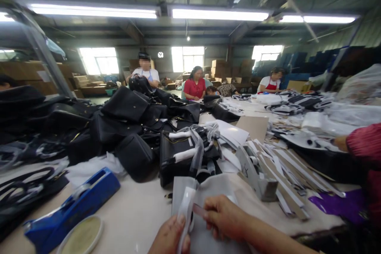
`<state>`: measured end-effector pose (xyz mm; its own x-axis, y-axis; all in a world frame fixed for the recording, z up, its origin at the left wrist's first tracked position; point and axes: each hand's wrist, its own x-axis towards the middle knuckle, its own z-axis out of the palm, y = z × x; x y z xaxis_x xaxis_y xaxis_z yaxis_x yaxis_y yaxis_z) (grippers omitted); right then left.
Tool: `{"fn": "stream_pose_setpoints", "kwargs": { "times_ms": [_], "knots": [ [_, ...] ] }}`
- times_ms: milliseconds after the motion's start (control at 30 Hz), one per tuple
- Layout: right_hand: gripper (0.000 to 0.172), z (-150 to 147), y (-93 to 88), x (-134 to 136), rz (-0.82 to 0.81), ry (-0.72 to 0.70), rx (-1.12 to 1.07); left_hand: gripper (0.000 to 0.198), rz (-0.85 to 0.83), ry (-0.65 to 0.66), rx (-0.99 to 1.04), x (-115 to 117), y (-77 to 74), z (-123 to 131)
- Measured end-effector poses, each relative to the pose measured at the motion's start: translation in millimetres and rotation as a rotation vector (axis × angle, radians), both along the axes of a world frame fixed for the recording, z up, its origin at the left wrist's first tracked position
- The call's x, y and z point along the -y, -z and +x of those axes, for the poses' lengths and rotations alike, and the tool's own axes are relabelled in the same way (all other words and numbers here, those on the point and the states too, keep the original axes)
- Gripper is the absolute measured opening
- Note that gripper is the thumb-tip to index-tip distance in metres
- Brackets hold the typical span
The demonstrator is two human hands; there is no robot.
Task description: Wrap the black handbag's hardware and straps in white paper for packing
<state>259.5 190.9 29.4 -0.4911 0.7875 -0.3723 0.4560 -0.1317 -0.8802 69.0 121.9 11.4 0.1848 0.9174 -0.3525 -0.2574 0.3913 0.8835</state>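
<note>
My left hand sits at the bottom edge, fingers closed on a strip of white wrapping paper that stands up from the table. My right hand is beside it, fingers pinched on a small pinkish flat piece that meets the strip. Both hands rest over a grey-white sheet or bag lying flat on the table. Just beyond stands a black handbag with its handles wrapped in white paper.
A blue tape dispenser and a round tape roll lie at the left. A grey tape dispenser and cardboard strips are at the right. Black bags are piled behind. A co-worker's red sleeve enters at right; several people sit far back.
</note>
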Motion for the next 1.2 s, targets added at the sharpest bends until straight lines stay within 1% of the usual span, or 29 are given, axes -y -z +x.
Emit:
{"fn": "stream_pose_setpoints", "kwargs": {
  "times_ms": [67, 133, 267, 433, 567, 633, 700, 767, 833, 933, 1067, 1133, 1200],
  "knots": [
    [0.027, 3, -7.4, 3, 0.037, 0.003, 0.026, 0.052, -0.011, -0.014, 0.064, 6, -5.2, 2],
    [0.026, 6, -13.3, 4, 0.08, -0.029, 0.046, 0.046, -0.014, -0.014, 0.121, 8, -7.8, 4],
    [0.022, 9, -15.3, 7, 0.123, -0.122, 0.067, 0.042, -0.028, -0.018, 0.158, 7, -6.5, 3],
    [0.013, 6, -9.7, 6, 0.096, -0.106, 0.145, 0.042, -0.001, 0.0, 0.134, 7, -5.6, 3],
    [0.015, -2, -5.7, 3, 0.08, -0.072, 0.067, 0.044, 0.049, 0.03, -0.005, 8, -12.6, 6],
    [0.014, -10, -2.8, 4, 0.015, -0.023, -0.032, 0.046, 0.083, 0.052, -0.095, 9, -16.8, 8],
    [0.012, -19, 1.5, 8, -0.106, 0.046, -0.173, 0.046, 0.121, 0.071, -0.188, 11, -19.3, 11],
    [0.013, -26, 6.4, 13, -0.236, 0.123, -0.315, 0.045, 0.156, 0.078, -0.281, 13, -19.8, 13],
    [0.016, -30, 10.4, 18, -0.329, 0.172, -0.42, 0.043, 0.187, 0.081, -0.353, 15, -18.9, 14],
    [0.016, -27, 11.1, 22, -0.391, 0.146, -0.518, 0.041, 0.205, 0.076, -0.394, 17, -17.2, 15],
    [0.029, -20, 4.0, 27, -0.509, 0.066, -0.7, 0.038, 0.214, 0.071, -0.377, 16, -16.5, 13],
    [0.033, -21, 0.7, 31, -0.554, 0.056, -0.751, 0.038, 0.22, 0.073, -0.374, 16, -17.1, 13],
    [0.035, -27, -0.5, 36, -0.559, 0.088, -0.755, 0.038, 0.233, 0.07, -0.375, 17, -18.2, 13]
  ]
}}
